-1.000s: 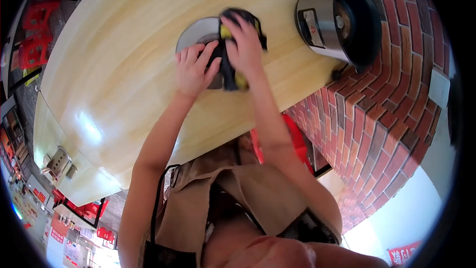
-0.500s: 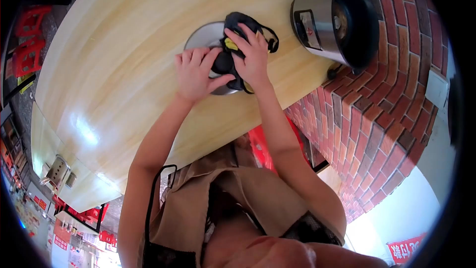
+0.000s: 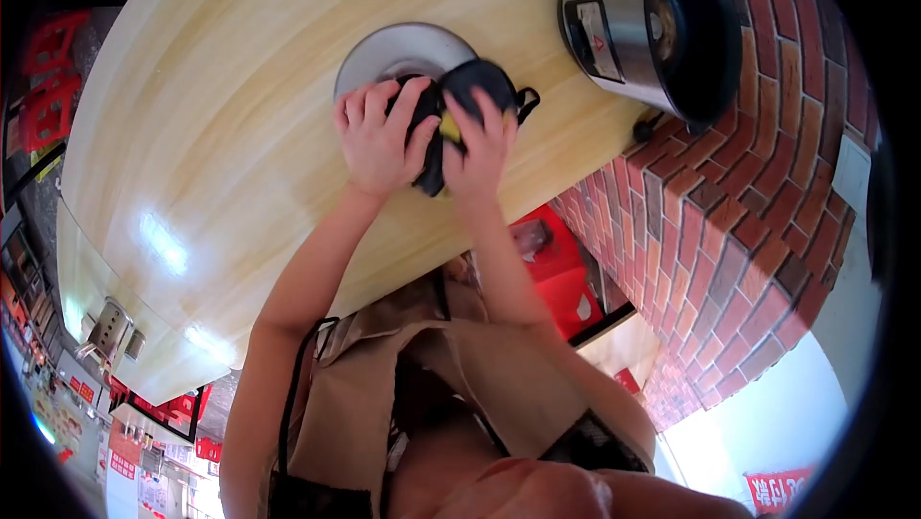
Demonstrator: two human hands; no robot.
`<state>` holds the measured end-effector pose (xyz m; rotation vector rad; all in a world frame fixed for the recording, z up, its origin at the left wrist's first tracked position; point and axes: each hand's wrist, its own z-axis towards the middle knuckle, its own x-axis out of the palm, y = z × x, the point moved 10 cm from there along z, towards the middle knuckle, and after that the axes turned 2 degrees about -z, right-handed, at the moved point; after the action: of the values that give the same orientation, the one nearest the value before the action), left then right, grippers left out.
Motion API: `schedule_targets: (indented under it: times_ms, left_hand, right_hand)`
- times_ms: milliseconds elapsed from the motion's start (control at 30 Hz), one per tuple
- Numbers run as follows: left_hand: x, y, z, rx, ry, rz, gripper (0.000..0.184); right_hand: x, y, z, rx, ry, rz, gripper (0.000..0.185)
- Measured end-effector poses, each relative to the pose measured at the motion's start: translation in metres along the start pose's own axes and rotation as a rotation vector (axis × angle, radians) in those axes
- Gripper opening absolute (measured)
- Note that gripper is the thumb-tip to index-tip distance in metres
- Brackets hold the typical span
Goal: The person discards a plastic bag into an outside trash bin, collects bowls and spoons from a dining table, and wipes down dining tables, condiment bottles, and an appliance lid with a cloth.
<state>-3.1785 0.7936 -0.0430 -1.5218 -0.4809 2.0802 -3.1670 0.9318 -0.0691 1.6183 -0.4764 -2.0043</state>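
A round silver metal lid-like disc (image 3: pixel 384 47) lies on the wooden table, its near part hidden by my hands. My left hand (image 3: pixel 379 140) curls its fingers over a black piece (image 3: pixel 408 106) at the disc's near side; whether it is part of the cloth item cannot be told. My right hand (image 3: pixel 478 150) is closed on a dark cloth-like item (image 3: pixel 478 85) with a yellow patch. A thin black loop sticks out on its right. The item is blurred and partly covered by the fingers, so its exact kind is unclear.
A silver electric cooker (image 3: pixel 614 30) with a dark inside stands at the table's right, by a brick-patterned wall (image 3: pixel 700 222). A metal holder (image 3: pixel 107 327) is at the table's left end. Red stools (image 3: pixel 53 106) stand on the floor, and a red seat (image 3: pixel 561 274) is below the table edge.
The dark item has shifted and now hides the black round knob seen before. More of the disc's far side shows. My right hand has moved slightly left and toward me.
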Motion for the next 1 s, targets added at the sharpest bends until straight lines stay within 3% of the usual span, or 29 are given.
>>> schedule_targets:
  times_ms: [133,200,333,433,467,600,667,733,833,900,1000]
  left_hand:
    - [0.001,0.003,-0.001,-0.005,0.009,0.025,0.039]
    - [0.002,0.002,0.0,-0.019,0.007,0.037,0.042]
    - [0.004,0.004,-0.001,-0.025,-0.019,0.05,0.047]
    - [0.004,0.004,-0.001,0.007,0.01,-0.001,0.046]
    - [0.005,0.004,0.001,0.025,0.031,-0.006,0.045]
    - [0.005,0.001,-0.002,0.044,0.043,0.011,0.044]
    - [0.004,0.003,0.001,0.022,0.018,0.022,0.044]
    - [0.003,0.001,0.0,0.014,0.022,0.033,0.044]
    - [0.006,0.005,0.001,-0.003,0.027,0.025,0.044]
    - [0.006,0.005,0.002,0.007,0.023,0.01,0.044]
    - [0.006,0.007,0.003,0.027,0.038,0.043,0.044]
  right_hand:
    - [0.038,0.025,0.115,-0.293,0.25,0.267,0.046]
    - [0.041,0.027,0.11,-0.316,0.29,0.296,0.043]
    - [-0.005,0.013,-0.014,-0.126,0.025,0.124,0.049]
    - [0.0,0.004,-0.004,-0.034,0.144,0.171,0.051]
    - [0.005,0.006,0.026,-0.156,0.084,0.186,0.051]
    - [0.066,0.031,0.133,-0.312,0.45,0.316,0.049]
    - [0.049,0.035,0.119,-0.292,0.381,0.29,0.048]
    - [0.007,0.02,0.057,-0.249,0.11,0.086,0.047]
    - [-0.009,0.004,-0.021,-0.11,0.036,0.092,0.047]
    - [0.002,-0.009,-0.011,-0.069,0.087,0.089,0.047]
    - [0.032,0.019,0.1,-0.282,0.207,0.226,0.048]
